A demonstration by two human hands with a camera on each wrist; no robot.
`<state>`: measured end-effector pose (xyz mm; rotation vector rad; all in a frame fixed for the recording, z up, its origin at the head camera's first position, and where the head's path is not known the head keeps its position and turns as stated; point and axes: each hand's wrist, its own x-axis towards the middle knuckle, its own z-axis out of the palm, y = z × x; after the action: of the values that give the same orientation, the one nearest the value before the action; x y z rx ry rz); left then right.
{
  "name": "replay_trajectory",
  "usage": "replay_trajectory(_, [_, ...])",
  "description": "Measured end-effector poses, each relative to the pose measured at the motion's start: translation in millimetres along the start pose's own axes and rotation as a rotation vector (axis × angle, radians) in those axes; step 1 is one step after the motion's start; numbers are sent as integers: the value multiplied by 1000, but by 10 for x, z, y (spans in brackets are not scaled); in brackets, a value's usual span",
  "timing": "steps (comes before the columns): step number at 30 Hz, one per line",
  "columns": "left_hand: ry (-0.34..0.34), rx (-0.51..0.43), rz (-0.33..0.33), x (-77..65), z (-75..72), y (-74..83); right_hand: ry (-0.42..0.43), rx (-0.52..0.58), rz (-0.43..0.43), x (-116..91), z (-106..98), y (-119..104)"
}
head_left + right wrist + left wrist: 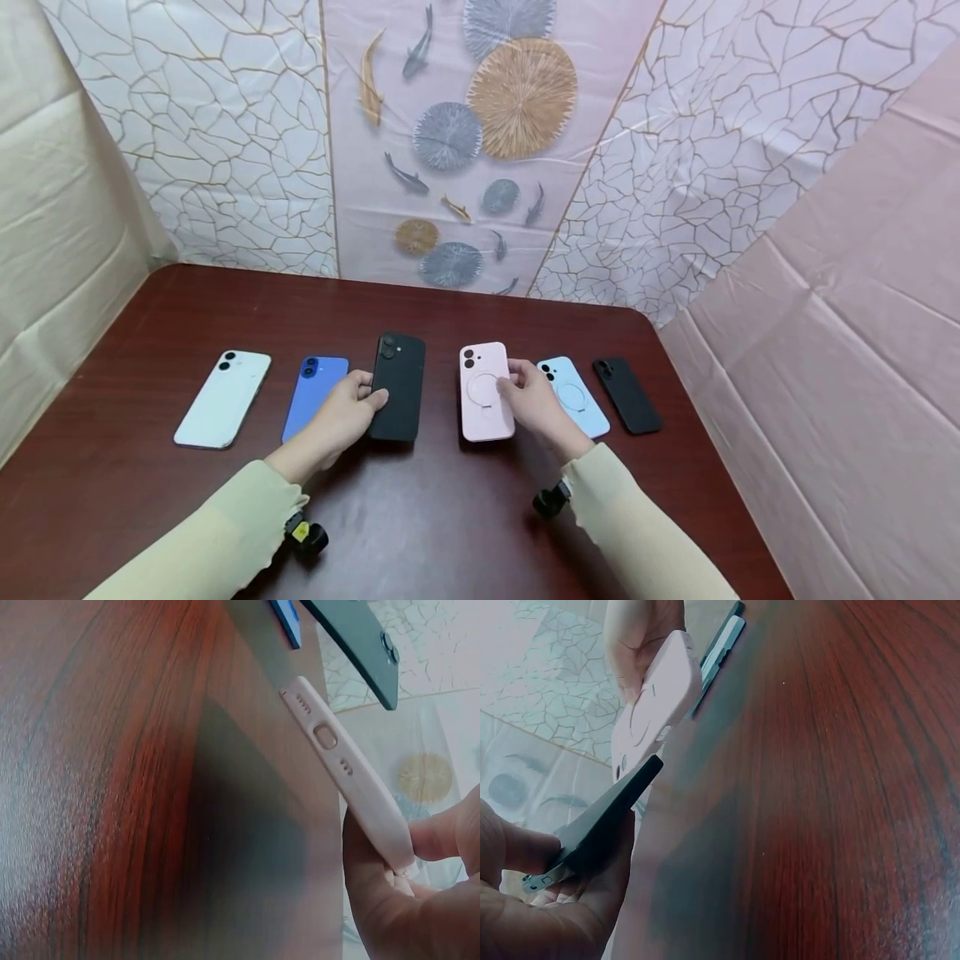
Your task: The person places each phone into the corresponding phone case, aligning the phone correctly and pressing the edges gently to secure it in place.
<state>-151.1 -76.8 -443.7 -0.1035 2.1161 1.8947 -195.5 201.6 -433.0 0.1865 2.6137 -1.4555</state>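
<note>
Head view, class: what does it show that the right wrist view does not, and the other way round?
Only the head view: the left hand, the white phone and the light blue phone.
Only the right wrist view: the opening in the bottom edge of the pink phone.
Both: that pink phone in the right hand, the held black phone and the darker blue phone.
</note>
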Motion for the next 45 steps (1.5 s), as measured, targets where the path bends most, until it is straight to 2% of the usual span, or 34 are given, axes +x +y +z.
replay_trajectory(5, [5, 13, -2, 3, 34, 3, -24, 44, 5, -26, 14, -61])
replay_trajectory(14, [5, 30, 23, 17, 87, 5, -44, 71, -37, -67, 40, -145])
replay_trajectory(18, [-9, 0, 18, 43, 102, -18, -57, 81, -63, -79, 57, -191])
replay_trajectory(22, [-7, 10, 13, 54, 100, -45, -88, 93, -82, -85, 89, -221])
replay_trajectory(26, [9, 29, 13, 61, 91, -59, -105, 93, -85, -87, 126, -241])
replay_trajectory(31, [16, -8, 22, 65, 105, -58, -116, 125, -97, -88, 167, -272])
replay_trajectory(37, [16, 14, 17, 59, 145, -49, -133, 154, -95, -109, 200, -311])
replay_trajectory(41, [5, -24, 16, 63, 164, -50, -137, 153, -96, -127, 208, -334])
replay_trajectory(45, [-28, -113, 21, 61, 185, -56, -155, 158, -99, -138, 216, -328])
